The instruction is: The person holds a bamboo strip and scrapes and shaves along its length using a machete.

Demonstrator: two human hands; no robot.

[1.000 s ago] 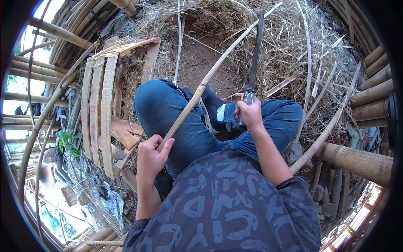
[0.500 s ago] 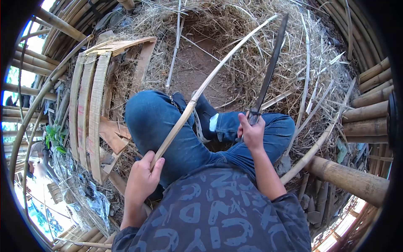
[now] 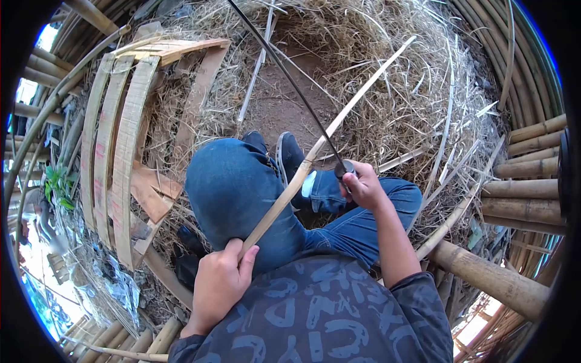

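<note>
My left hand (image 3: 221,281) is closed around the near end of a long, pale bamboo strip (image 3: 357,97). The strip slants up and right across my bent knee, with a node near its middle. My right hand (image 3: 365,189) grips the dark handle of a machete (image 3: 284,71), its long, thin blade pointing up and left. Blade and strip cross just above my right hand; whether they touch I cannot tell. The blade's tip is at the top edge of the view.
A slatted wooden pallet (image 3: 124,151) stands on the left. Straw and shavings (image 3: 399,85) cover the ground around a patch of bare soil (image 3: 284,100). Thick bamboo poles (image 3: 493,275) lie on the right, with stacked bamboo (image 3: 526,187) behind. My crossed legs (image 3: 233,187) are in front.
The machete has swung from pointing up-right to pointing up-left, now crossing the bamboo strip. My left hand and the strip have shifted slightly right in view.
</note>
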